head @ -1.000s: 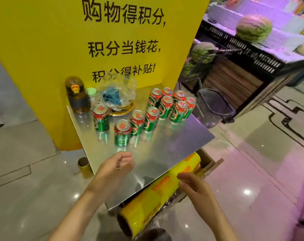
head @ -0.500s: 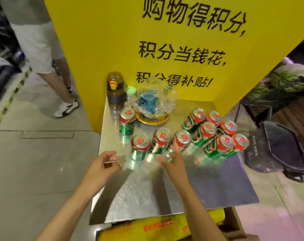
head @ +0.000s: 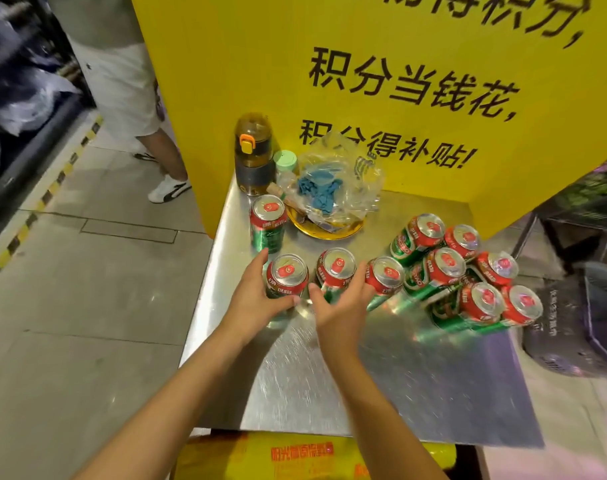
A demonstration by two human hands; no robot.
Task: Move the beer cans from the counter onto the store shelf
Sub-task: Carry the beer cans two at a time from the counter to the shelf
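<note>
Nearest the camera, a yellow roll of plastic wrap with red print (head: 305, 457) lay under the front edge of the scuffed, shiny metal counter (head: 416, 382). Both bare forearms reached forward over that surface. The left hand (head: 257, 299) gripped the nearest red-and-green beer can with a silver top (head: 287, 276), fingers round its left side and thumb curled across its front. The right hand (head: 340, 306) curled round the middle red-and-green beer can (head: 336, 269), thumb on the can's left and fingers reaching between it and the third red-and-green can (head: 385, 277) just beside it on the right. These three stood in a row on the counter.

Right of the row, a tight cluster of six more red-and-green beer cans (head: 468, 271) stood touching one another. Behind the left hand, a single upright red-and-green can (head: 268, 221) stood near the counter's left edge. Beside it lay a yellow plate (head: 326, 230) under a crumpled clear plastic bag holding blue cloth (head: 333, 185). At the back left corner stood an amber drinking bottle with an orange latch (head: 253, 152) and a small pale-green-lidded jar (head: 285, 161). A yellow signboard with black Chinese characters (head: 399, 81) rose behind the counter. Far left, a person in pale shorts and white trainers (head: 135, 109) stood on the grey tiled floor (head: 70, 271).
</note>
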